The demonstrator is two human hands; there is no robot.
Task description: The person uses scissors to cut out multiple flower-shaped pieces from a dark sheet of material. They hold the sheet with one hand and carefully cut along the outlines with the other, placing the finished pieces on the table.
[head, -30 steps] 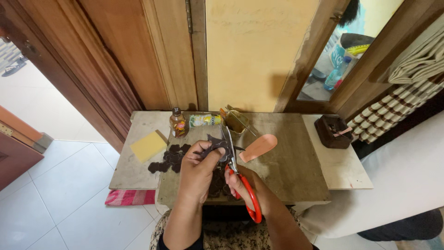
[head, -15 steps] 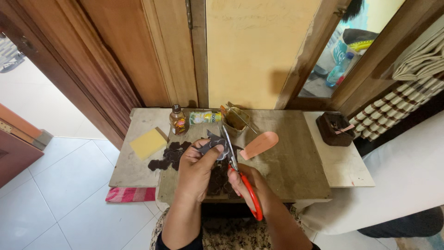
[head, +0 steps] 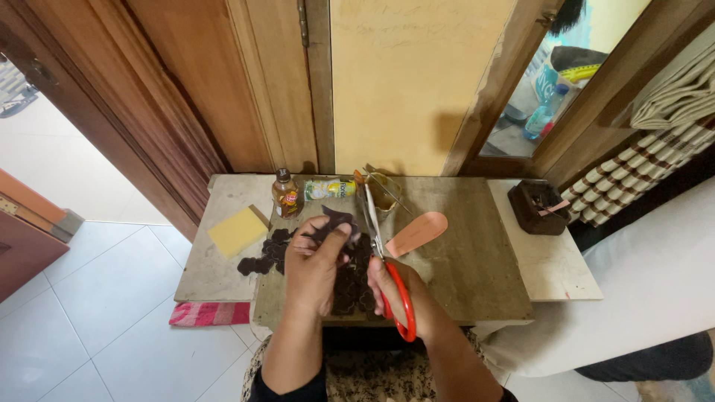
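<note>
A low stone tabletop (head: 462, 275) is sitting against a wooden door and a yellow wall, above white floor tiles. The left hand (head: 316, 264) is pinching a dark cloth piece (head: 333, 221) between thumb and fingers, lifting it just above the pile of dark cutouts (head: 272, 253). The right hand (head: 406, 294) is gripping the orange-handled scissors (head: 383, 260), fingers curled through the loops; the blades are pointing away from the body, their long axis running just right of the cloth piece, almost touching it. A yellow sponge (head: 237, 231), a small brown bottle (head: 285, 195) and a pink paper shape (head: 418, 232) are lying nearby.
</note>
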